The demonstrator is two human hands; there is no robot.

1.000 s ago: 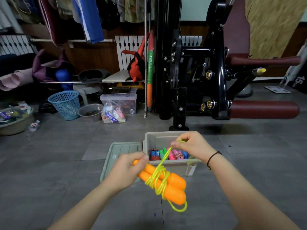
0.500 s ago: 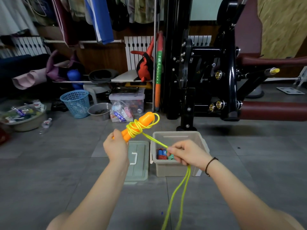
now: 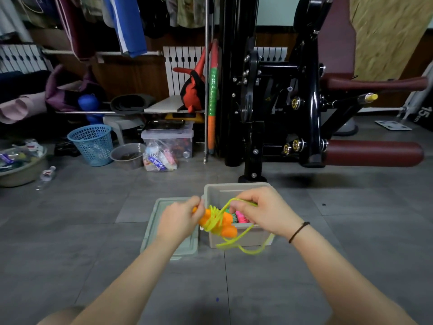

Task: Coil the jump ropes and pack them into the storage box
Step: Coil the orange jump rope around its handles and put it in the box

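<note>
We're reading this as the coiling step, near its end judging by how little slack is hanging.

The left hand (image 3: 180,221) is gripping the two fat orange handles (image 3: 226,227) of the jump rope, with its fingers (image 3: 196,204) curled round their near end. The right hand (image 3: 262,212) is pinching the thin neon-yellow cord (image 3: 212,218) in curled fingers and holding a loop up over the handles. Several turns are sitting around the handles. A short loop is dangling in front of the pale grey plastic storage box (image 3: 234,184).

We're holding the bundle in the air over the box's near-left corner; it isn't inside yet. Motion blur is hiding the exact finger placement.

The box is standing open with other bundled ropes (image 3: 241,216), pink and green, inside. Its pale green lid (image 3: 164,205) is lying flat just beside the box's left wall.

Next, in our judgement, we're wrapping the last slack, tucking the end under a turn so it isn't springing loose, then lowering the bundle into the box. The dangling loop looks likely to snag the rim.

There's no table; everything is sitting on a grey tiled floor (image 3: 93,231). Behind it we're seeing a black gym machine with maroon pads (image 3: 304,113), a blue mesh basket (image 3: 92,144), a clear plastic bin (image 3: 168,139), a white radiator (image 3: 182,59) and hanging clothes (image 3: 126,19).
</note>
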